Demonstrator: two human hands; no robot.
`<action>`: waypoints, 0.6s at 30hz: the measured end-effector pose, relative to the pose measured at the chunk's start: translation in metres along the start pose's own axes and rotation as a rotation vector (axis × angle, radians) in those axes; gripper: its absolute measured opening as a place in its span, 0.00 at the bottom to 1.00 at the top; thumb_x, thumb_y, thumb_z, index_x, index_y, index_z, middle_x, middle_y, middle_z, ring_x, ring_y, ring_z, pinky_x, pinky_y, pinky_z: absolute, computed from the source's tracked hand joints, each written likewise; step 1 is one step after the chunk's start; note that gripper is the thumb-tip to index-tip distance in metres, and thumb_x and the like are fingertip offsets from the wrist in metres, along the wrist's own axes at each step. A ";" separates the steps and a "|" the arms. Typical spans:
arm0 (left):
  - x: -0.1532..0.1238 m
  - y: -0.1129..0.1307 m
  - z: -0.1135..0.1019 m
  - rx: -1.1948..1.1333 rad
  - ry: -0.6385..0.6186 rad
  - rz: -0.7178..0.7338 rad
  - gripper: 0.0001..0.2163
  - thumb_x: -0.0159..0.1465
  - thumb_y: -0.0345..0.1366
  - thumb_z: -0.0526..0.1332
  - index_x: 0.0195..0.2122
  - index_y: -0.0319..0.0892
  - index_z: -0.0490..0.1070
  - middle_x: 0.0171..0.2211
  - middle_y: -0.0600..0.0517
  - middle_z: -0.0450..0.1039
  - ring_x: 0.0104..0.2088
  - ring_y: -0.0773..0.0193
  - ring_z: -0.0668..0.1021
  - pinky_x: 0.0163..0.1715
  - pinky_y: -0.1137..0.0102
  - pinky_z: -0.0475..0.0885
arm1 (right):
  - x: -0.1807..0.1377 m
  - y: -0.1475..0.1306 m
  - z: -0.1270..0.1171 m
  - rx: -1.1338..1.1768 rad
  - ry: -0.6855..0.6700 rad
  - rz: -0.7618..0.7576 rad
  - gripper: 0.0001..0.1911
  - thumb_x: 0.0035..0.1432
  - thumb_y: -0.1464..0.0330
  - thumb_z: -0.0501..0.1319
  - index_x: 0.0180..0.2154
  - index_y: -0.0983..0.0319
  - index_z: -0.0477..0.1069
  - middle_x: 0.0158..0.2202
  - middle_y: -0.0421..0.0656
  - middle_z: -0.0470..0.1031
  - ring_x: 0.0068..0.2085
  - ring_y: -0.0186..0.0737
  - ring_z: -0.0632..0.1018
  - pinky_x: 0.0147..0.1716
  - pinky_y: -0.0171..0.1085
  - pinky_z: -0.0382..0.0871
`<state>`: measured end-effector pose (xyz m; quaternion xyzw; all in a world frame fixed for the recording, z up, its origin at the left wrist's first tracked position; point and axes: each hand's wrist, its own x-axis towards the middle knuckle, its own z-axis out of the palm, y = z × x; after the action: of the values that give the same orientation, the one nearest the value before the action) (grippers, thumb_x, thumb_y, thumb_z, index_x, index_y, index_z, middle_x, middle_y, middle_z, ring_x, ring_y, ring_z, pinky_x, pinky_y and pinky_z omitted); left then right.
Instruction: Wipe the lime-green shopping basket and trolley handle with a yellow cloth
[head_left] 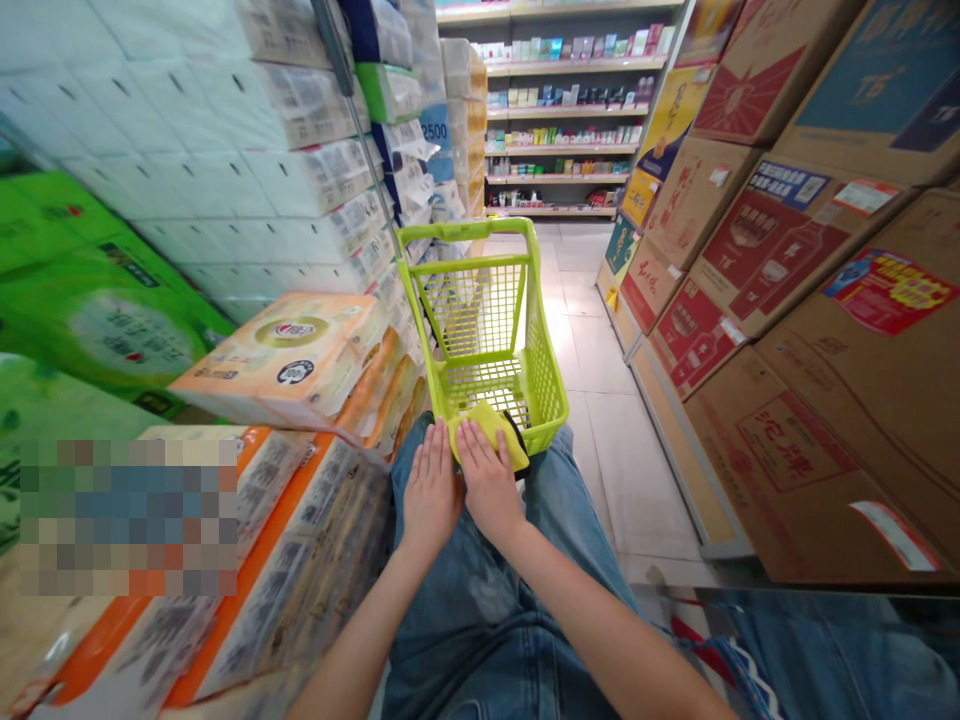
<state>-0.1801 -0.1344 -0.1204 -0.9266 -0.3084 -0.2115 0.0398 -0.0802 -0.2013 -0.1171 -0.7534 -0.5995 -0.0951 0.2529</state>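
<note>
My left hand [431, 490] lies flat on my knee in blue jeans [480, 600], fingers stretched out and together, holding nothing. My right hand [487, 480] rests beside it with its fingers flat on a yellow cloth [501, 432] that sits at the near edge of a lime-green plastic shopping basket [487, 330]. The basket stands on the tiled floor right in front of my knees, its handle raised. A dark object shows just under the cloth.
Stacked tissue and paper packs [300, 360] fill the shelves on the left. Cardboard cartons [787, 300] are piled along the right. A narrow tiled aisle [600, 400] runs ahead to shelves of small goods [562, 110].
</note>
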 end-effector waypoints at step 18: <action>0.002 0.004 -0.001 -0.037 -0.002 -0.015 0.36 0.65 0.26 0.51 0.72 0.35 0.34 0.71 0.40 0.45 0.71 0.54 0.52 0.67 0.55 0.57 | -0.036 0.120 -0.046 -0.073 0.118 0.111 0.42 0.54 0.84 0.47 0.69 0.60 0.50 0.66 0.47 0.63 0.68 0.40 0.61 0.68 0.53 0.44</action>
<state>-0.1767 -0.1366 -0.1187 -0.9251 -0.3112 -0.2167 0.0208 0.0314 -0.2732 -0.1259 -0.7872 -0.5371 -0.1471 0.2649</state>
